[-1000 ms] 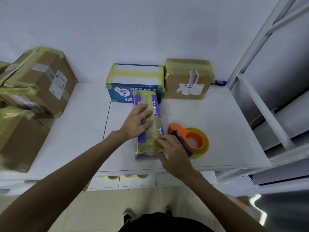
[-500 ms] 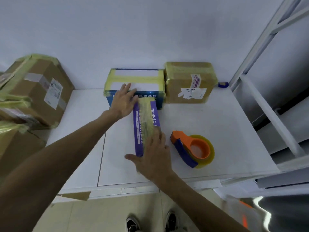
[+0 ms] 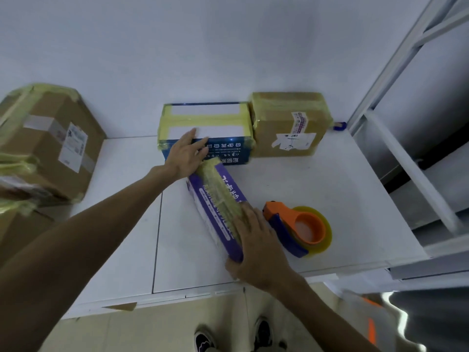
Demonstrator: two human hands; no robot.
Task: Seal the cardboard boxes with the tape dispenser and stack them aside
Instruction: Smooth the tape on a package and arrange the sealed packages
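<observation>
The long purple cardboard box (image 3: 215, 196) bound in yellow tape lies slanted on the white table (image 3: 330, 189). The right hand (image 3: 256, 246) grips its near end, fingers together on top, thumb round the corner. The left hand (image 3: 186, 154) touches its far end, fingers straight, slightly spread. The orange-and-blue tape dispenser (image 3: 299, 226) lies just right of it

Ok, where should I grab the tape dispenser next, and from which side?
Probably the orange ring of the tape dispenser, from above and the right. It lies flat, ring facing up, and the purple box under the right hand crowds its left side.
</observation>
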